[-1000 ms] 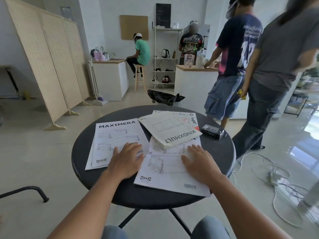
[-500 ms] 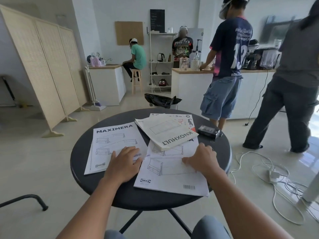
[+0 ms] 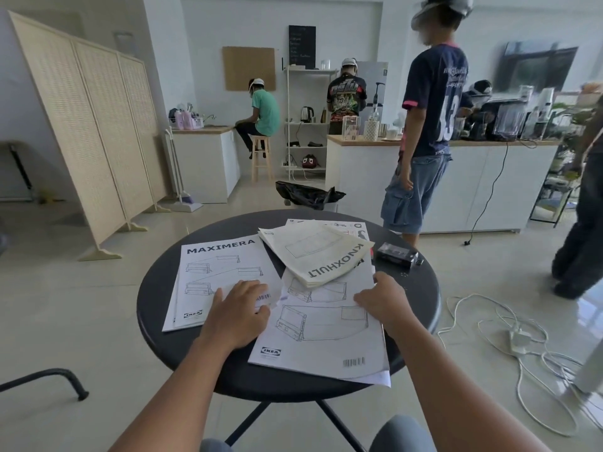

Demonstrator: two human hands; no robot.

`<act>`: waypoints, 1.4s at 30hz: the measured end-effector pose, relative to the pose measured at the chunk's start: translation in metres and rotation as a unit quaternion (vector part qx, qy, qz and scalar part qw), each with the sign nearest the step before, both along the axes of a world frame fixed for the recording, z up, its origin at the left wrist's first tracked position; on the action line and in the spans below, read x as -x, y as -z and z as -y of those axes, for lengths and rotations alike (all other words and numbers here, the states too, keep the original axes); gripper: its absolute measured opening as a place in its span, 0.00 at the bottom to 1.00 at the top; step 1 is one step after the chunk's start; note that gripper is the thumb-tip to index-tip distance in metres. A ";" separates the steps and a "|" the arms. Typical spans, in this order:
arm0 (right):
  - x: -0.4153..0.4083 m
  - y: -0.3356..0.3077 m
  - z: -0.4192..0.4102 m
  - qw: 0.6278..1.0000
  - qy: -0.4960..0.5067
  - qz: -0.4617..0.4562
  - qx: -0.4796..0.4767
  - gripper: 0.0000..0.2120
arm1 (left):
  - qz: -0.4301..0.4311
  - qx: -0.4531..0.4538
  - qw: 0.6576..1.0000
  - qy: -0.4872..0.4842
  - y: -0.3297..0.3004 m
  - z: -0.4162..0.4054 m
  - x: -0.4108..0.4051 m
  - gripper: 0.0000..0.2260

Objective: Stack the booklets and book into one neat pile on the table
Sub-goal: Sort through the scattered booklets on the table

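Note:
On the round black table [image 3: 417, 295] lie several white booklets. The MAXIMERA booklet [image 3: 215, 272] is at the left; my left hand [image 3: 239, 309] rests flat on its lower right corner, fingers apart. A large booklet with furniture drawings [image 3: 323, 334] lies in front at the right; my right hand [image 3: 381, 298] has its fingers curled on that booklet's right edge. A thick KNOXHULT booklet [image 3: 321, 252] lies askew over its top. Under that one, another printed sheet [image 3: 346, 225] peeks out at the back.
A small black box [image 3: 396, 254] sits on the table's right side. A person in a dark numbered shirt [image 3: 430, 125] stands just behind the table, another walks at the far right. Cables and a power strip [image 3: 518, 337] lie on the floor at the right.
My right hand slid from the middle of the front booklet to its right edge and curled its fingers there. My left hand stayed on the MAXIMERA booklet. The person at right walked away.

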State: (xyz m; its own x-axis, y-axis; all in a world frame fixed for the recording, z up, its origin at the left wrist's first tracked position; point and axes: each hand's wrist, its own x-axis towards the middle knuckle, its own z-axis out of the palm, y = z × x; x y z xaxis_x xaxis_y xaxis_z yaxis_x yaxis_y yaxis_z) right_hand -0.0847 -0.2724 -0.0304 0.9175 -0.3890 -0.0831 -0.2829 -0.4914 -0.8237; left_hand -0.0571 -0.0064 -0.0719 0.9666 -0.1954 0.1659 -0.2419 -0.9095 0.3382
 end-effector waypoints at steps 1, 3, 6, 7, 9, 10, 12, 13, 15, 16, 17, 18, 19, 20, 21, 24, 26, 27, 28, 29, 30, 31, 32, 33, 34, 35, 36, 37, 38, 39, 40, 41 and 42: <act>0.000 0.001 -0.002 1.000 -0.004 0.003 -0.007 0.11 | 0.001 0.001 1.000 0.000 0.000 0.000 0.000 0.23; 0.001 0.002 -0.004 1.000 -0.010 0.006 -0.015 0.12 | 0.002 0.003 1.000 0.000 0.001 0.000 0.000 0.23; 0.002 0.003 -0.001 1.000 -0.009 0.002 -0.017 0.12 | 0.013 0.006 1.000 -0.001 0.003 -0.001 -0.001 0.23; 0.001 0.003 0.001 1.000 -0.009 0.003 -0.026 0.11 | 0.017 0.007 1.000 -0.001 0.003 -0.001 -0.002 0.23; 0.000 0.000 0.007 0.999 -0.006 0.008 -0.047 0.09 | 0.016 0.010 1.000 0.000 0.002 -0.002 -0.002 0.23; -0.002 0.000 0.011 0.998 -0.003 0.015 -0.058 0.10 | 0.013 0.012 1.000 0.000 0.002 -0.002 -0.002 0.23; -0.003 -0.001 0.017 0.996 0.006 0.029 -0.079 0.13 | 0.012 0.017 1.000 0.004 0.002 -0.001 -0.001 0.23; -0.003 -0.002 0.019 0.995 0.013 0.033 -0.088 0.15 | 0.015 0.021 1.000 0.006 0.002 -0.001 0.000 0.23; -0.003 -0.004 0.023 0.992 0.025 0.034 -0.122 0.15 | 0.029 0.040 0.999 0.019 0.002 -0.002 0.001 0.24; -0.002 -0.006 0.025 0.988 0.027 0.033 -0.145 0.14 | 0.038 0.052 0.997 0.031 0.002 -0.002 0.002 0.24; -0.001 -0.007 0.028 0.985 0.029 0.031 -0.168 0.13 | 0.048 0.061 0.996 0.046 0.002 -0.002 0.003 0.24; 0.001 -0.008 0.030 0.981 0.029 0.027 -0.190 0.11 | 0.057 0.069 0.994 0.059 0.001 -0.001 0.004 0.24; 0.002 -0.008 0.033 0.977 0.029 0.024 -0.211 0.11 | 0.069 0.077 0.992 0.070 0.001 0.000 0.005 0.22; 0.003 -0.006 0.035 0.973 0.030 0.021 -0.226 0.11 | 0.084 0.085 0.990 0.078 0.000 0.000 0.006 0.21; 0.003 -0.002 0.037 0.970 0.030 0.016 -0.241 0.11 | 0.103 0.093 0.987 0.084 -0.001 0.001 0.007 0.20; 0.002 0.007 0.040 0.960 0.037 0.009 -0.276 0.12 | 0.149 0.114 0.978 0.091 -0.003 0.000 0.010 0.13; 0.001 0.009 0.041 0.955 0.040 0.015 -0.294 0.14 | 0.168 0.103 0.977 0.082 -0.002 -0.001 0.010 0.17; 0.001 0.009 0.042 0.953 0.041 0.017 -0.300 0.15 | 0.163 0.098 0.979 0.075 -0.002 0.000 0.010 0.20; 0.002 0.008 0.043 0.951 0.041 0.019 -0.307 0.15 | 0.148 0.102 0.981 0.070 -0.004 0.000 0.012 0.22; 0.002 0.008 0.043 0.949 0.042 0.021 -0.311 0.14 | 0.123 0.115 0.984 0.065 -0.004 0.000 0.012 0.23; 0.003 0.008 0.044 0.947 0.039 0.023 -0.317 0.12 | 0.091 0.128 0.986 0.057 -0.005 0.001 0.012 0.24; 0.004 0.007 0.043 0.945 0.037 0.025 -0.324 0.11 | 0.055 0.144 0.987 0.047 -0.007 0.002 0.012 0.26; 0.005 0.006 0.041 0.944 0.032 0.027 -0.328 0.10 | 0.015 0.165 0.986 0.034 -0.011 0.003 0.012 0.28; 0.005 0.006 0.040 0.945 0.026 0.027 -0.324 0.11 | -0.025 0.194 0.981 0.021 -0.014 0.006 0.011 0.30; 0.005 0.006 0.040 0.949 0.017 0.028 -0.315 0.11 | -0.056 0.219 0.974 0.011 -0.017 0.010 0.012 0.30; 0.005 0.006 0.039 0.952 0.014 0.029 -0.305 0.12 | -0.075 0.227 0.971 0.005 -0.020 0.014 0.013 0.29; 0.006 0.006 0.038 0.953 0.017 0.031 -0.301 0.12 | -0.081 0.217 0.973 -0.003 -0.021 0.019 0.013 0.27; 0.007 0.005 0.038 0.952 0.020 0.030 -0.304 0.12 | -0.082 0.206 0.975 -0.010 -0.023 0.023 0.014 0.24; 0.008 0.006 0.037 0.951 0.023 0.028 -0.306 0.11 | -0.084 0.205 0.975 -0.017 -0.026 0.026 0.014 0.20; 0.010 0.006 0.036 0.954 0.026 0.027 -0.299 0.10 | -0.093 0.213 0.972 -0.021 -0.029 0.029 0.013 0.17; 0.011 0.005 0.035 0.958 0.026 0.028 -0.283 0.08 | -0.111 0.225 0.968 -0.021 -0.033 0.032 0.012 0.15; 0.012 0.005 0.033 0.965 0.026 0.032 -0.261 0.06 | -0.132 0.236 0.963 -0.021 -0.037 0.034 0.011 0.15; 0.013 0.004 0.032 0.970 0.025 0.036 -0.237 0.05 | -0.154 0.248 0.956 -0.022 -0.040 0.036 0.010 0.14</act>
